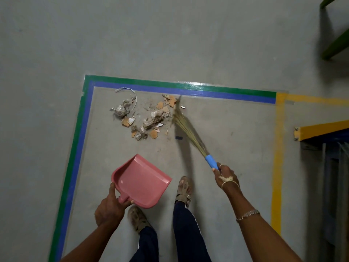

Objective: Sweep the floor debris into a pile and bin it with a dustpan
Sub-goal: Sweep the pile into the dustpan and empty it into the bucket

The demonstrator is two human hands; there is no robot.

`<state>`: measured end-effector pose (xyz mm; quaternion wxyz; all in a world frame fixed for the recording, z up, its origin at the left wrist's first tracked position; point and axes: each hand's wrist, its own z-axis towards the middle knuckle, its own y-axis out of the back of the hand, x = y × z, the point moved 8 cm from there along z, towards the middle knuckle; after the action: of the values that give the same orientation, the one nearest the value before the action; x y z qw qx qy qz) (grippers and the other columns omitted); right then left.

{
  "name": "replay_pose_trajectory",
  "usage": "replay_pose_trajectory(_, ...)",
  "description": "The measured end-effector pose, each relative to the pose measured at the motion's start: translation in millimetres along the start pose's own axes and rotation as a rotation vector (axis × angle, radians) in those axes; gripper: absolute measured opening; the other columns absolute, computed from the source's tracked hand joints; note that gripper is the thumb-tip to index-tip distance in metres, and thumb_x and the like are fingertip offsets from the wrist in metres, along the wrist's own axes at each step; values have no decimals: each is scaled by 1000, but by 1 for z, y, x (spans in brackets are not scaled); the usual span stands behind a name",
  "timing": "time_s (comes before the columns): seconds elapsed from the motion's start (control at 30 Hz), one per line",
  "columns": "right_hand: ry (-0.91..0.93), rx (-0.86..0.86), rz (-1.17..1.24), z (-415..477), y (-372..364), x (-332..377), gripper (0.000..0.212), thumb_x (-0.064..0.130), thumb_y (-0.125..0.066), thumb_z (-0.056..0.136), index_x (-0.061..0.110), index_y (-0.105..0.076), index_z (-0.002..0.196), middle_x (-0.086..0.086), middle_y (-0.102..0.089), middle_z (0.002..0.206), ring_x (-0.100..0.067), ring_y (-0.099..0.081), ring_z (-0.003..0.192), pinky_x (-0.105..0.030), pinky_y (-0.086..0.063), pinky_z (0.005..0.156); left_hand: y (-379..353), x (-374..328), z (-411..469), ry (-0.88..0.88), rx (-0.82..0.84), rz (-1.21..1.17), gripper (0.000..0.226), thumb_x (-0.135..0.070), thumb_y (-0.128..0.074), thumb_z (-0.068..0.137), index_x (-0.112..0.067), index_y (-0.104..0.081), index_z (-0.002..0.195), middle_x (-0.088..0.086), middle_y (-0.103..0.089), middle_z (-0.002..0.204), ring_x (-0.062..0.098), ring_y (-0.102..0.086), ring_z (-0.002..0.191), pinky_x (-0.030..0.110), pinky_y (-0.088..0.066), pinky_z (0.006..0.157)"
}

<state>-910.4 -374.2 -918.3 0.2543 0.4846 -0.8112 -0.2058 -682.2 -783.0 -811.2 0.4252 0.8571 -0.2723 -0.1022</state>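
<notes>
My left hand (109, 208) grips the pink dustpan (141, 181) by its handle, held above the floor (236, 120). My right hand (225, 176) is curled round the broom (188, 132), whose bristles touch the debris (143, 116) piled near the taped corner (88, 82).

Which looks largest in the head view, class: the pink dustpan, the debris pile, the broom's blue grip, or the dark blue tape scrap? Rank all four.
1. debris pile and pink dustpan: about alike; the dustpan is held nearer the camera, so unranked.
2. blue grip.
3. tape scrap.
</notes>
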Motion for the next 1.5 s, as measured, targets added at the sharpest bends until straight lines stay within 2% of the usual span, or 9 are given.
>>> replay_pose_trajectory(0.1, 34, -20, -13, -24, 8, -16, 47, 49, -49, 95, 36, -50, 140, -6, -68, 120, -32, -64, 107, -38, -52, 91, 5, -2, 4, -3, 1, -7, 116, -77, -68, 70, -21, -20, 160, 12, -72, 92, 30, -67, 77, 32, -49, 62)
replay_pose_trajectory(0.23, 28, -148, -27, -41, 34, -27, 46, 45, -49, 97, 38, -46, 143, -11, -68, 116, -38, -64, 103, -40, -51, 85, 11, 2, 12, 25, -6, -29, 111, -78, -68, 72, -28, -20, 159, 13, -72, 94, 33, -68, 80, 37, -54, 65)
replay_pose_trajectory(0.4, -185, -276, 61, -45, 49, -58, 47, 39, -49, 100, 24, -48, 144, -17, -65, 123, -41, -60, 109, -42, -48, 92, 9, 0, 21, 49, 27, -80, 110, -71, -73, 75, -25, -21, 160, 21, -70, 111, 41, -67, 98, 38, -49, 73)
replay_pose_trajectory(0.53, -399, -291, 130, -46, 48, -91, 44, 37, -51, 100, 16, -53, 139, -20, -61, 128, -43, -58, 115, -44, -45, 98, 10, -1, 31, 35, 33, -68, 113, -74, -73, 73, -26, -20, 160, 21, -71, 110, 41, -68, 96, 41, -52, 74)
replay_pose_trajectory(0.67, -524, -208, 121, -35, 32, -112, 38, 40, -56, 91, 15, -61, 119, -15, -68, 103, -36, -68, 86, -44, -58, 84, 14, 0, 44, 5, 39, -45, 111, -72, -73, 74, -24, -22, 160, 20, -71, 103, 40, -68, 91, 42, -55, 72)
replay_pose_trajectory(0.77, -447, -115, 54, -22, 9, -99, 37, 43, -57, 87, 20, -61, 115, -10, -67, 97, -33, -69, 76, -44, -61, 74, 19, 6, 57, -15, 43, -37, 112, -70, -74, 74, -21, -22, 160, 22, -70, 105, 41, -68, 93, 42, -54, 72)
replay_pose_trajectory(0.97, -209, -24, 9, -47, -24, 0, 42, 46, -54, 94, 28, -57, 132, -13, -66, 121, -38, -62, 108, -39, -52, 92, 35, 31, 79, -44, 50, -42, 115, -77, -68, 70, -21, -21, 160, 19, -70, 97, 38, -68, 84, 40, -55, 66)
replay_pose_trajectory(1.3, -36, -218, -55, -101, -37, 124, 45, 42, -47, 98, 30, -49, 141, -13, -70, 108, -39, -64, 98, -40, -51, 84, 87, 85, 132, -21, 84, -30, 110, -73, -67, 78, -25, -15, 161, 16, -70, 110, 35, -67, 98, 34, -43, 68)
replay_pose_trajectory(1.5, 130, -232, -50, -83, -35, 234, 47, 42, -52, 98, 30, -50, 143, -14, -67, 123, -40, -61, 111, -41, -48, 92, 112, 128, 180, 23, 68, -38, 111, -73, -70, 75, -28, -17, 161, 14, -69, 110, 33, -67, 98, 36, -48, 74)
